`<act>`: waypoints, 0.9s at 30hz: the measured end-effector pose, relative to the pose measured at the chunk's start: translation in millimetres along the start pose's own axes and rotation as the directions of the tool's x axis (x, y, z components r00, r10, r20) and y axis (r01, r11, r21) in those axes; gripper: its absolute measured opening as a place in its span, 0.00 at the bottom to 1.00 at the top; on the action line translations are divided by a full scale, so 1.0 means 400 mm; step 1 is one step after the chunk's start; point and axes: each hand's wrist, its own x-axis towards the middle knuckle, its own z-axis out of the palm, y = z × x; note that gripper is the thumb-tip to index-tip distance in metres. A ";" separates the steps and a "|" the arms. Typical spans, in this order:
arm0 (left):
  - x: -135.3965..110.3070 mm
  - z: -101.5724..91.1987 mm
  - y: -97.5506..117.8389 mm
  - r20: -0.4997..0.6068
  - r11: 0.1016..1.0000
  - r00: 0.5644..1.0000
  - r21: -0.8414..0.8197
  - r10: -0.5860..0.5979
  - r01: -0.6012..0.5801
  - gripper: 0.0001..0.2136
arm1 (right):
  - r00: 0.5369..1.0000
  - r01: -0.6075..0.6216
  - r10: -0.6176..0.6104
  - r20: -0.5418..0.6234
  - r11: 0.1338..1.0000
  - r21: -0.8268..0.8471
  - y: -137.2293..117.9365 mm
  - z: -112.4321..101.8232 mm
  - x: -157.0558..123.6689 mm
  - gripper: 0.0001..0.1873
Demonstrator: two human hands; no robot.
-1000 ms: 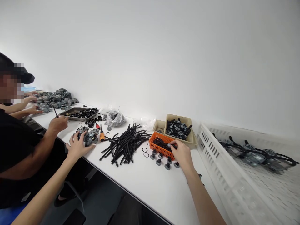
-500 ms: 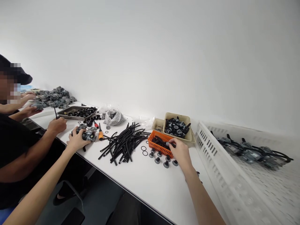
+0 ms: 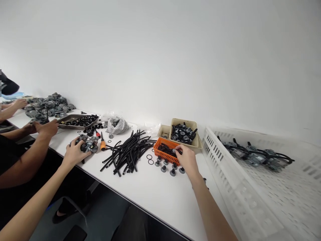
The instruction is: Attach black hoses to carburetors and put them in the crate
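Note:
My left hand [image 3: 74, 152] is closed round a grey metal carburetor [image 3: 88, 144] near the white table's front edge. My right hand [image 3: 187, 160] reaches over the small orange basket [image 3: 163, 154] of black parts, its fingertips pinched on a small grey round part [image 3: 174, 151]. Several grey caps [image 3: 166, 168] stand in a row on the table just in front of the basket. A loose pile of black rubber hoses [image 3: 127, 150] lies between my two hands.
A beige tray [image 3: 192, 124] of black parts stands behind the basket. A big white slotted crate [image 3: 253, 187] with assembled carburetors is at the right. An orange-handled screwdriver [image 3: 102, 144], o-rings, a bag and a metal tray [image 3: 75, 121] lie left. A co-worker's arms work at far left.
The camera view has swung right, so everything sits further left. My right fingertips have stayed at the orange basket. The co-worker's hand moved back towards the pile of grey parts.

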 end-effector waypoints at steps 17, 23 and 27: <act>-0.087 -0.086 0.096 -0.180 0.923 0.984 -0.383 -0.021 -0.050 0.20 | 1.000 0.019 -0.019 -0.013 1.000 0.022 -0.004 0.003 -0.009 0.06; -0.145 -0.140 0.225 -0.113 0.873 0.955 -0.388 0.275 -0.297 0.18 | 1.000 -0.013 0.012 0.021 0.999 0.039 -0.020 -0.007 -0.025 0.07; -0.198 -0.148 0.355 -0.052 0.747 0.843 -0.435 0.536 -0.502 0.19 | 0.999 -0.025 0.023 0.035 0.998 0.058 -0.028 -0.013 -0.034 0.07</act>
